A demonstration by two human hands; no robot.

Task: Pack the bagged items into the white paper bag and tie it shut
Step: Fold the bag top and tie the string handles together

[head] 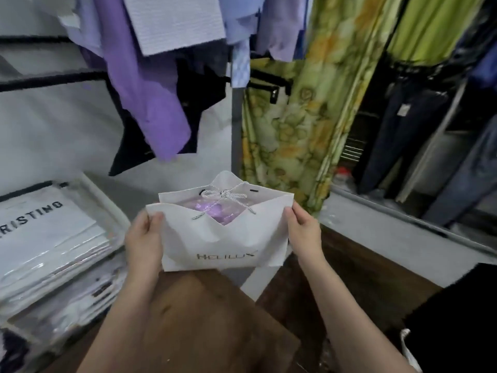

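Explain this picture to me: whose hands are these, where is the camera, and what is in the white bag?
There is no machine: one camera worn on a person's head looks forward and down at their two bare hands. The left hand and right hand each pinch a side edge of the white paper bag, upright above a brown wooden surface. A twisted cord is tied in a bow across its top, and a purple item in clear plastic shows inside. A stack of flat white packages lies to the left; clothes hang behind.
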